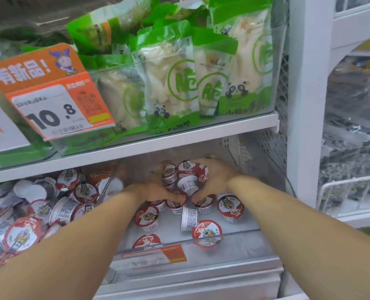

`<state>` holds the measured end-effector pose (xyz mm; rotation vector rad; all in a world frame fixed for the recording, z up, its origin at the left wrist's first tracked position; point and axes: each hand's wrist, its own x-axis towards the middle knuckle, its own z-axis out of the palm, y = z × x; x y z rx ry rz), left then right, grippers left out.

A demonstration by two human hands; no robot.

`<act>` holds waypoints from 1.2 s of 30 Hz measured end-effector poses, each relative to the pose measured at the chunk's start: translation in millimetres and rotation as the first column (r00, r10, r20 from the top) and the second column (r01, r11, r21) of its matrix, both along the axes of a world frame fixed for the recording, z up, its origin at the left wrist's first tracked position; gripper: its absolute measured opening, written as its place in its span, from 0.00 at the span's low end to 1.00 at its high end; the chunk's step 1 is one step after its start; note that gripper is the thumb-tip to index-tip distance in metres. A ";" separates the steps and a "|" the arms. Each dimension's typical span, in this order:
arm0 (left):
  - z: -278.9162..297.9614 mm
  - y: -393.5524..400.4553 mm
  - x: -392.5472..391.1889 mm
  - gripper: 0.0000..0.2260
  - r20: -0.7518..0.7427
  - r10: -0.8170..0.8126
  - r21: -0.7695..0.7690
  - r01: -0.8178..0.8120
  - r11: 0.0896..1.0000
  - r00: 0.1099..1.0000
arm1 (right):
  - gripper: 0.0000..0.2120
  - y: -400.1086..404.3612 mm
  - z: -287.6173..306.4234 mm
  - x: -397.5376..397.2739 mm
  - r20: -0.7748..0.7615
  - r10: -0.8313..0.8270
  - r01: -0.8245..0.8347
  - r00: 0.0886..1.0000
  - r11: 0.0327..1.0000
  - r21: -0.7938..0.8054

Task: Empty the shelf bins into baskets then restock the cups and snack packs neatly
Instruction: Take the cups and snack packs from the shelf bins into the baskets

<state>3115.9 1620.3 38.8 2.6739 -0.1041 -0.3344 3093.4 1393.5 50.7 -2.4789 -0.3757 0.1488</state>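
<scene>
White shelves fill the view; green snack packs [179, 83] stand in the bin above both hands. Below, in a clear bin [240, 239], the left hand [158, 188] and right hand [214, 176] curl around a cluster of cups [185, 176] between them. More cups [205, 232] lie nearer, with bare floor around.

Both hands are seen reaching into a clear bin [240, 232] on the lower shelf. A cluster of red-lidded cups [185, 176] is cupped between the left hand [158, 188] and the right hand [214, 176], fingers curled around the pile. More cups [208, 231] are scattered upright and tipped on the bin floor. A neighbouring bin [39, 204] is heaped with the same cups. Above, green panda snack packs [175, 83] are stood in a clear bin behind an orange price tag [56, 105] marked 10.8.
</scene>
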 end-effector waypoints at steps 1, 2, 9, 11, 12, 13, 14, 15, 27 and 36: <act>-0.9 0.8 -1.4 0.58 0.025 0.002 -0.007 -0.002 1.000 1.000 | 0.54 0.6 0.2 -0.4 0.000 0.002 -0.002 1.000 1.000 -0.005; -0.9 0.6 -3.0 0.52 0.035 0.000 -0.009 0.001 1.000 0.999 | 0.52 1.1 0.2 -0.6 0.003 0.000 0.000 1.000 1.000 -0.013; 0.8 -5.6 -6.3 0.36 0.025 -0.008 -0.205 0.013 0.979 1.000 | 0.55 1.1 -1.2 0.1 0.013 -0.035 0.036 0.999 0.997 -0.064; -2.1 -4.3 -6.3 0.36 -0.014 -0.035 -0.216 0.031 0.976 0.999 | 0.57 2.6 -1.2 1.3 -0.012 -0.041 0.040 0.999 0.998 -0.052; -2.7 -4.7 -7.8 0.36 -0.043 -0.061 -0.213 0.050 0.976 0.997 | 0.58 3.9 -0.6 1.7 -0.020 -0.036 0.035 0.999 0.998 -0.044; -3.4 -5.9 -10.2 0.37 -0.074 -0.088 -0.202 0.072 0.977 0.993 | 0.57 4.9 -0.1 1.8 -0.022 -0.027 0.026 0.999 0.999 -0.035; -3.8 -7.4 -12.5 0.38 -0.105 -0.107 -0.187 0.086 0.979 0.989 | 0.56 5.3 0.2 2.0 -0.018 -0.014 0.013 1.000 1.000 -0.020; -3.8 -8.6 -13.9 0.40 -0.129 -0.111 -0.171 0.088 0.981 0.985 | 0.53 5.6 0.6 2.4 -0.011 0.002 -0.002 1.000 1.000 0.005; 7.1 -7.3 -21.0 0.47 -0.171 -0.155 -0.111 0.137 0.984 0.973 | 0.40 1.7 4.0 -0.7 -0.007 -0.013 0.013 1.000 0.999 0.038; 27.4 -4.9 -45.9 0.34 -0.082 -0.239 -0.134 0.227 0.965 0.968 | 0.45 1.2 -1.1 -4.3 -0.057 -0.069 0.064 0.996 0.995 -0.082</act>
